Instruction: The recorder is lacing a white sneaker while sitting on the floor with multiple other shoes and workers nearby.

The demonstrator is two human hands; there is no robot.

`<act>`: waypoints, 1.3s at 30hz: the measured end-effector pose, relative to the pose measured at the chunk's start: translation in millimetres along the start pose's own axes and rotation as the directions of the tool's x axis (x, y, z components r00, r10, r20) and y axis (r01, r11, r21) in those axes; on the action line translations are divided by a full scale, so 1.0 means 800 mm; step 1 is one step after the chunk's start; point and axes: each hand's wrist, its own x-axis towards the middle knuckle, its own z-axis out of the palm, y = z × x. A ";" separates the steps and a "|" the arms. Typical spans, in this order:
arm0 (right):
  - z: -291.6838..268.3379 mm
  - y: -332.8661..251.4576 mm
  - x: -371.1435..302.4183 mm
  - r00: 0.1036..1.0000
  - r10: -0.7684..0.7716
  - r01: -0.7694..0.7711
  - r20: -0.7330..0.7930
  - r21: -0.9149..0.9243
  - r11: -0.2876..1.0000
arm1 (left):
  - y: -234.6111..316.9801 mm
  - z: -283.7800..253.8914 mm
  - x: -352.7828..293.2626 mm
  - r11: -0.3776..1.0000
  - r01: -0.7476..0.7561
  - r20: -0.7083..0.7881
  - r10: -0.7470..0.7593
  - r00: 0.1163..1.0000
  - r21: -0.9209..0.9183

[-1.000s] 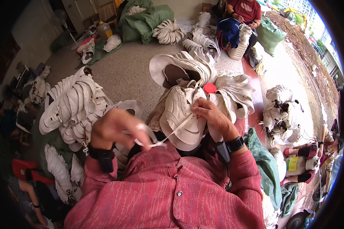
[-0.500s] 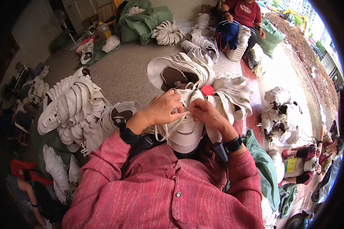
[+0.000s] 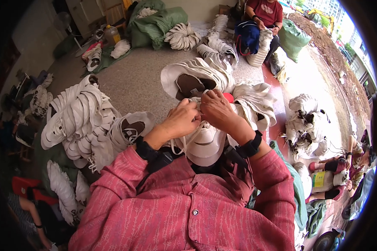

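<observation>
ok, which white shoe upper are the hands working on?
The white shoe upper with its rounded toe facing the red patterned shirt. The left hand and right hand are over its far end; neighbouring fanned white uppers sit in stacks.

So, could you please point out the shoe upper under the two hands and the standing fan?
Shoe upper (image 3: 203,142): head view, on its toe part.
Standing fan (image 3: 63,21): head view, on its round head.
</observation>
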 end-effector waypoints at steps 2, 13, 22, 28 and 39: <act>0.016 0.005 0.002 0.999 -0.037 0.037 0.016 -0.041 0.998 | -0.003 0.007 0.003 0.998 0.026 -0.018 -0.025 1.000 0.055; 0.051 0.018 0.008 0.988 0.154 -0.126 -0.028 0.448 0.885 | -0.004 0.003 0.011 0.988 0.052 0.081 -0.065 0.995 0.146; 0.072 0.002 -0.005 0.884 0.283 0.076 -0.372 0.712 0.698 | -0.025 -0.027 -0.012 0.885 -0.035 -0.156 -0.043 0.987 -0.464; 0.049 -0.018 -0.014 0.811 0.583 -0.168 0.042 0.972 0.165 | -0.082 -0.207 -0.108 0.304 -0.305 -0.425 -0.505 0.752 -0.902; 0.018 -0.021 -0.061 0.893 0.449 0.208 -0.014 0.899 -0.385 | -0.222 -0.333 -0.292 0.478 -0.385 -0.612 -0.654 0.444 -0.790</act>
